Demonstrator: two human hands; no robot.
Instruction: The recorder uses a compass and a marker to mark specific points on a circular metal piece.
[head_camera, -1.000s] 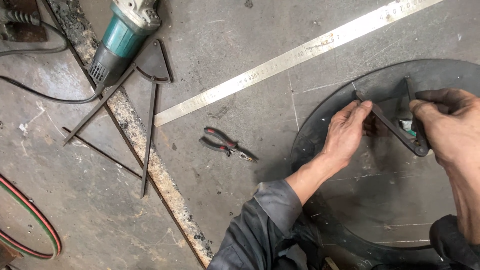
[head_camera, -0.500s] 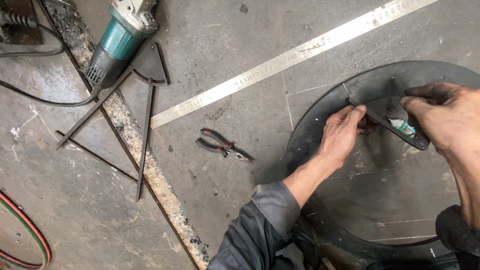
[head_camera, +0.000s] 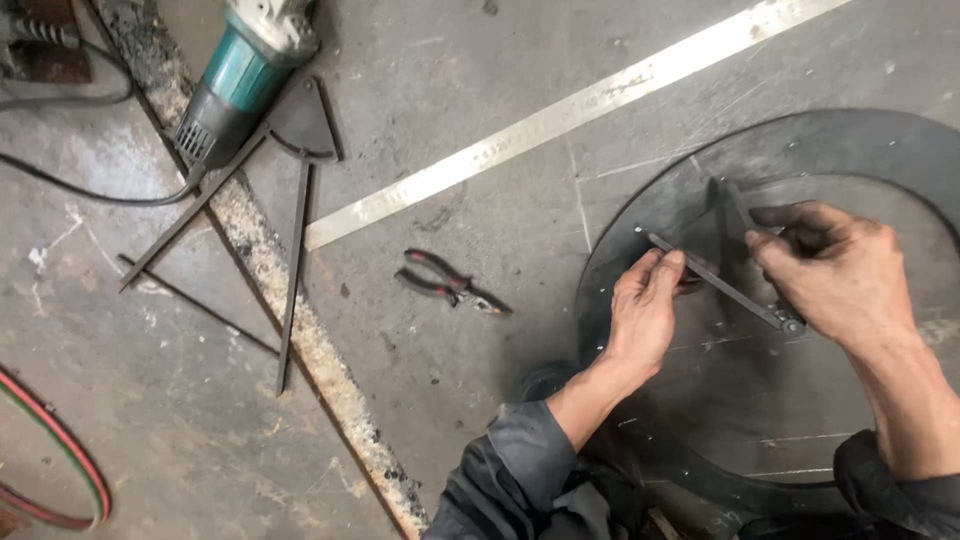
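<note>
A dark round steel plate (head_camera: 830, 140) lies on the floor at the right. On it rests a small metal divider (head_camera: 722, 282), its two thin legs joined at a pivot. My left hand (head_camera: 645, 310) pinches one leg near its tip, at the plate's left part. My right hand (head_camera: 830, 270) grips the other leg and covers the area by the pivot. Both sleeves are dark grey.
A long steel rule (head_camera: 560, 115) lies diagonally across the concrete floor. Red-handled pliers (head_camera: 450, 282) lie left of the plate. A large black divider (head_camera: 290, 170) and a teal angle grinder (head_camera: 245, 75) with its cable lie at upper left. Red and green hoses (head_camera: 60, 450) curve at lower left.
The divider has swung on the plate: its left tip now points farther left and both hands have shifted slightly with it. The camera view moved a little.
</note>
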